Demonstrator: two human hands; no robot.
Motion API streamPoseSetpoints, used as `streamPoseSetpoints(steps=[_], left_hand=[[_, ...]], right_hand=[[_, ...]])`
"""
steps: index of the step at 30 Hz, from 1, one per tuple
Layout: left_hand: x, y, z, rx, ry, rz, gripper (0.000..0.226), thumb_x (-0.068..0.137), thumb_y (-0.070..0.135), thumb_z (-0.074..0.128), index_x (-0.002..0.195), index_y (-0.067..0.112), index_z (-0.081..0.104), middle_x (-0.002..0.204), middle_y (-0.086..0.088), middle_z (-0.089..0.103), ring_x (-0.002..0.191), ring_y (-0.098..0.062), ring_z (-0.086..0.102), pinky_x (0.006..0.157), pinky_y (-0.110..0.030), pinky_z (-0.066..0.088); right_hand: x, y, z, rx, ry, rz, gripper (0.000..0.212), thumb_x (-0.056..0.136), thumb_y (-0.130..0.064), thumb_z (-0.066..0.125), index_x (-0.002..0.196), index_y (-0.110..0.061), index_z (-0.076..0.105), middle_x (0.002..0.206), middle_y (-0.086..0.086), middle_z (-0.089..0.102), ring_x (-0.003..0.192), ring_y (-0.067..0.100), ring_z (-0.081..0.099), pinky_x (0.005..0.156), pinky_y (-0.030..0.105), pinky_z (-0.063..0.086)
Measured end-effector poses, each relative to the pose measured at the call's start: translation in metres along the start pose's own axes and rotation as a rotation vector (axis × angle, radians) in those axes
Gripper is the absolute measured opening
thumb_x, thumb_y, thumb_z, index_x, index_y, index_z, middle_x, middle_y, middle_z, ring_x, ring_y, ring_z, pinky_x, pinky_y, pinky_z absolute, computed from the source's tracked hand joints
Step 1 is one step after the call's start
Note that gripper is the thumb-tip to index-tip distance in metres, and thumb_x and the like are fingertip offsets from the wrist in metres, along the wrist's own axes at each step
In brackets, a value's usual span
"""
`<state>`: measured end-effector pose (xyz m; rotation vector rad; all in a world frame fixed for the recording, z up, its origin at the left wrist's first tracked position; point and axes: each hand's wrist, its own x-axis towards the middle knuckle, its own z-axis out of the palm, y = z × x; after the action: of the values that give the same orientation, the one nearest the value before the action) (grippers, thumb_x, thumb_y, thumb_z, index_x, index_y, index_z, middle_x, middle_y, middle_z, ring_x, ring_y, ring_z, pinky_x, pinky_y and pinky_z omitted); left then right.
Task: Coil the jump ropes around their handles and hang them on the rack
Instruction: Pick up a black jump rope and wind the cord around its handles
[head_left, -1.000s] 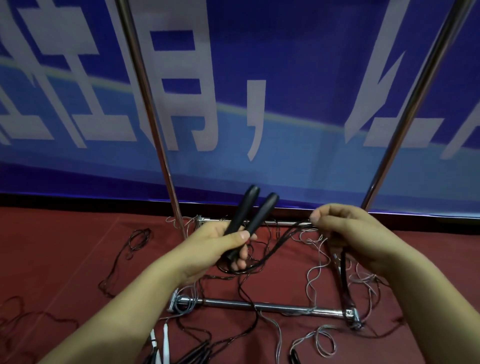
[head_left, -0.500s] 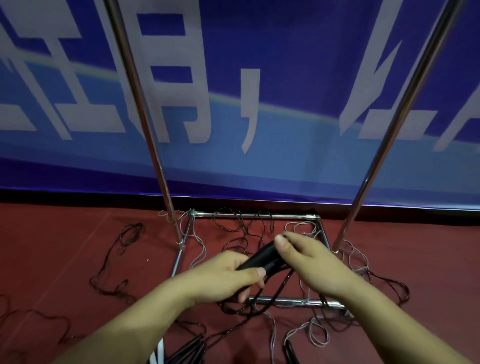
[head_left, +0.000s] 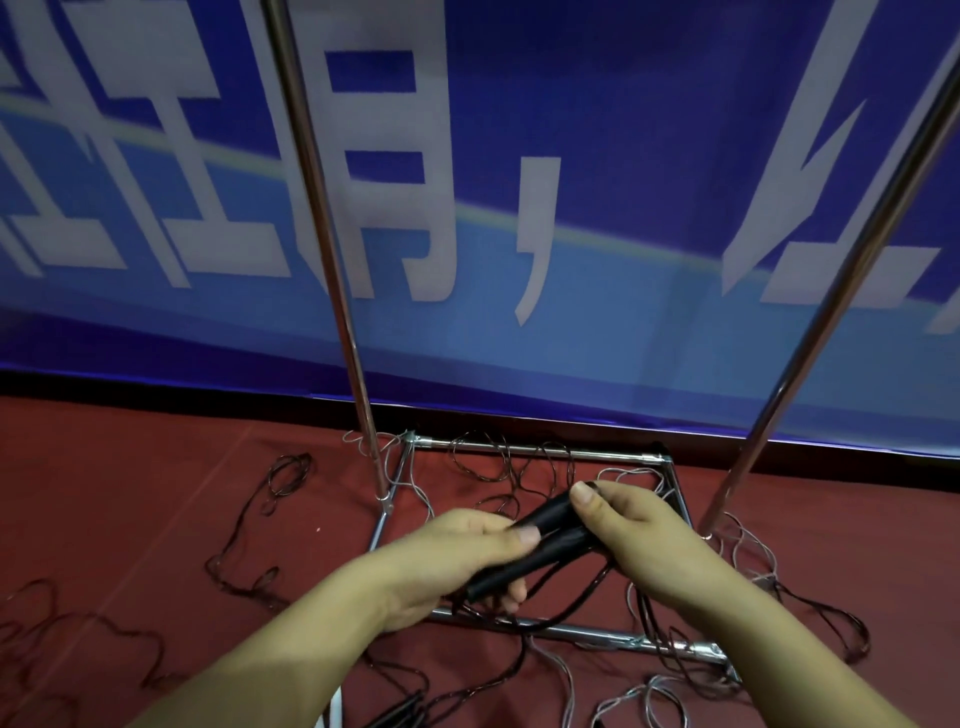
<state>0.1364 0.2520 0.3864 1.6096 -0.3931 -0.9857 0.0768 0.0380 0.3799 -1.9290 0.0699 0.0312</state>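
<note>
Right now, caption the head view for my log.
Both hands grip paired black jump-rope handles above the chrome rack base.

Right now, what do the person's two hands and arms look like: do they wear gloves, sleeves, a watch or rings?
Both hands are bare: the left hand and the right hand wear no gloves, and no ring shows on any visible finger. Both forearms are uncovered as far as the picture's lower edge, with no sleeve, watch or wristband in view. The visible fingernails are short and unpainted.
</note>
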Motion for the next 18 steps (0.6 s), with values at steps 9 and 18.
streamPoseSetpoints(steps=[9,18], left_hand=[[-0.001,-0.011,0.000,0.590,0.241,0.081,0.029,0.089,0.052,0.064,0.085,0.023,0.067,0.071,0.000,0.069,0.064,-0.012,0.060,0.066,-0.040,0.052],[-0.008,-0.005,-0.020,0.472,0.294,0.089,0.020,0.100,0.029,0.061,0.082,0.020,0.060,0.067,0.005,0.060,0.064,-0.017,0.072,0.060,-0.027,0.055]], right_hand=[[-0.001,0.005,-0.008,-0.083,0.100,0.117,0.052,0.086,-0.060,0.055,0.082,-0.010,0.068,0.056,-0.012,0.050,0.049,0.003,0.044,0.052,0.018,0.035],[-0.015,0.011,-0.057,-0.216,-0.192,0.223,0.038,0.071,-0.056,0.077,0.077,-0.018,0.074,0.069,-0.007,0.067,0.062,0.004,0.058,0.064,0.017,0.045]])
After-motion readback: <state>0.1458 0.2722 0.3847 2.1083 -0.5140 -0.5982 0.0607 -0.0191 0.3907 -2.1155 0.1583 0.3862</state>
